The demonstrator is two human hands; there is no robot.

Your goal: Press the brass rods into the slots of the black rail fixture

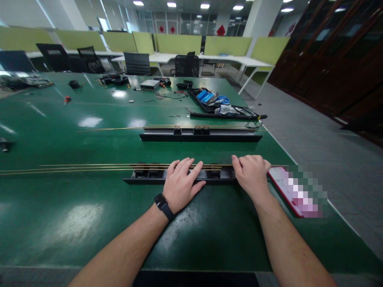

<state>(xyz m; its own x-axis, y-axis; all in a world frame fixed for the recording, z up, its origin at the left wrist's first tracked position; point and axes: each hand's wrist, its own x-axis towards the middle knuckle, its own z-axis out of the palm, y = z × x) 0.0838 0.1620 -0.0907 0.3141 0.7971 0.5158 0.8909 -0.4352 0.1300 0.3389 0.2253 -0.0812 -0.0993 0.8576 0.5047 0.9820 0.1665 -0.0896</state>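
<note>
A long black channel-shaped rail (149, 181) lies crosswise on the green table in front of me. Small black blocks (214, 170) sit inside it. Several thin brass-coloured rods (89, 167) run along its top and stick out far past its left end. My left hand (181, 183), with a black watch (164, 205) on the wrist, rests palm down over the rail and rods, fingers spread. At the right end, my right hand (251, 173) is closed over the rail and hides that end. One rod's tip shows beyond its knuckles; its fingertips are out of sight.
A second black rail (200, 137) with rods lies parallel, farther back. Behind it, a black tray (199, 99) holds blue packs and cables. A phone (287, 191) in a red case lies right of my right hand. Tools and parts sit at the far side; the table's right edge is near.
</note>
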